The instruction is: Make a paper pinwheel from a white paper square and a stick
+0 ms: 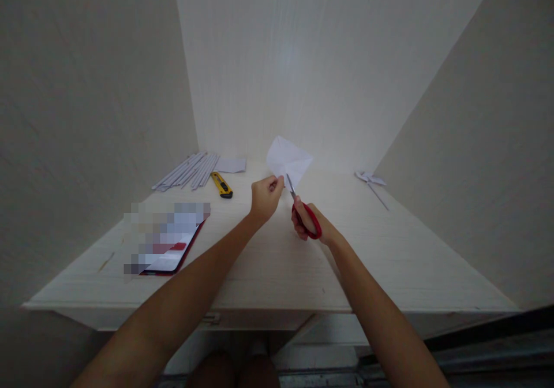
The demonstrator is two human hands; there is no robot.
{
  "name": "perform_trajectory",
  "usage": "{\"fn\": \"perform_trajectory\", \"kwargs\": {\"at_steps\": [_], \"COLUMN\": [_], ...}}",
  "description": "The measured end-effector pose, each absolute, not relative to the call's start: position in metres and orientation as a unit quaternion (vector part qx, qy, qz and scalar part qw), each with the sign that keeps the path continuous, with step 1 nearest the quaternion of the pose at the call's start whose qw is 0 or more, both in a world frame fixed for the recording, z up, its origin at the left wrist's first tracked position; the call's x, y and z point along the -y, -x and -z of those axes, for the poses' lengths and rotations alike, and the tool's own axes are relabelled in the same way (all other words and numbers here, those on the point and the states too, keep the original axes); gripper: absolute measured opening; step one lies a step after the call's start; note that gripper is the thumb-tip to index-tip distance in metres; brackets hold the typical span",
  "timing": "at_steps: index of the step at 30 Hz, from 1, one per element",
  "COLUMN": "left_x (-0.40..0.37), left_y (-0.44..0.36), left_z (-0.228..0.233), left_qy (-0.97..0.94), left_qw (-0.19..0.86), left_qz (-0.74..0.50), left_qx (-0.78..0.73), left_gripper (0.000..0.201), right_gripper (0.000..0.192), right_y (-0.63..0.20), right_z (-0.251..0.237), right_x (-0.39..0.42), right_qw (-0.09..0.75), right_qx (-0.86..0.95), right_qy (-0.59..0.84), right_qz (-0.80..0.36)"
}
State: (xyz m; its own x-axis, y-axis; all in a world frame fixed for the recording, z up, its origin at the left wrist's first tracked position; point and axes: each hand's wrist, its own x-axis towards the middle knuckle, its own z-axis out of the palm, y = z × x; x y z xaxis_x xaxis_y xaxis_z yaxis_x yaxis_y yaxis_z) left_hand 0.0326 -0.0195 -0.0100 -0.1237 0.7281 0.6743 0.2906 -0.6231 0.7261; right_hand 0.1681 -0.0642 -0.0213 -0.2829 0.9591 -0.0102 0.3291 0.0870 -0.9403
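A square of white paper (285,156) with crease lines is held up over the desk, one corner toward me. My left hand (265,196) pinches its near edge between thumb and fingers. Red-handled scissors (312,222) are in my right hand (304,217), with fingers through the loops. Their metal blades point up and away, at the lower part of the paper close to my left fingertips. Whether the blades are parted around the paper is hard to tell.
On the desk (268,272), to the left, lie a bundle of thin white paper sticks (190,171), a folded paper piece (231,164), a yellow box cutter (222,185) and a phone-like device (173,249), partly blurred. A paper pinwheel (370,179) on a stick lies right. Walls enclose three sides.
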Motion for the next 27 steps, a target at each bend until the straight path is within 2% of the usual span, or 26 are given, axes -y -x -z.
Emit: {"fn": "perform_trajectory", "kwargs": {"at_steps": [27], "left_x": [0.021], "left_y": [-0.0325], "left_z": [0.0097], "left_qy": [-0.64], "left_qw": [0.163], "left_qz": [-0.626], "left_qx": [-0.415], "left_gripper": [0.038], "right_gripper": [0.064], "right_y": [-0.1661], "right_z": [0.0127], "right_x": [0.0684], "right_qw": [0.315], "right_qx": [0.656], "right_qy": [0.522], "right_qz": [-0.444]}}
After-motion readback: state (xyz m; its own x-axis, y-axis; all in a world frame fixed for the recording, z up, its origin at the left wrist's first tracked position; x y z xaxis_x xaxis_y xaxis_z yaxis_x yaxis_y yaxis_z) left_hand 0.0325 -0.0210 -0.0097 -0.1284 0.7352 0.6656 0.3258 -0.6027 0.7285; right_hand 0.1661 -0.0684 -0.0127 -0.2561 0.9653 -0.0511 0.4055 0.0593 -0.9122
